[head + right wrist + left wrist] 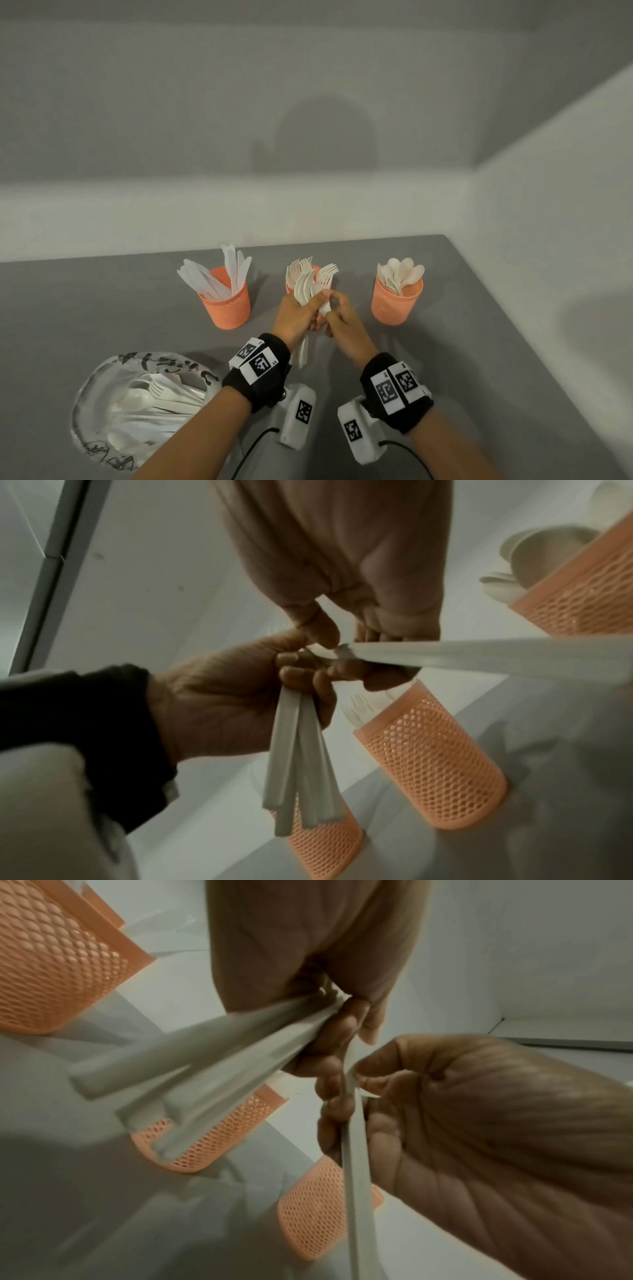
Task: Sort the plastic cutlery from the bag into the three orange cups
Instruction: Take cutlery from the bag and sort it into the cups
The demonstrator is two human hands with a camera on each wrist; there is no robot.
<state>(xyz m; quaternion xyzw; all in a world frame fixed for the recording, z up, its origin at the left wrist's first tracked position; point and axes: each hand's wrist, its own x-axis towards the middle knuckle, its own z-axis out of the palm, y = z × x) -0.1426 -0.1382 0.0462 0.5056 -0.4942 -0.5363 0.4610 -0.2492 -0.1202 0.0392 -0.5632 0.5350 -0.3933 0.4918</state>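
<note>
Left hand (297, 317): clamped on a bunch of forks (313, 284), just in front of the fork cup (290, 288), likely held ready for sorting. Right hand (344, 325): pinched one handle, apparently drawing it free. Bag (144, 404), cutlery left inside: nearer than the fork cup, leftward on the table (479, 359).

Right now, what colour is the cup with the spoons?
Orange cup, with a mesh pattern; clearest in the head view.

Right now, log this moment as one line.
left hand: holds forks | right hand: pinches one piece | over middle cup | bag: cutlery left
</note>
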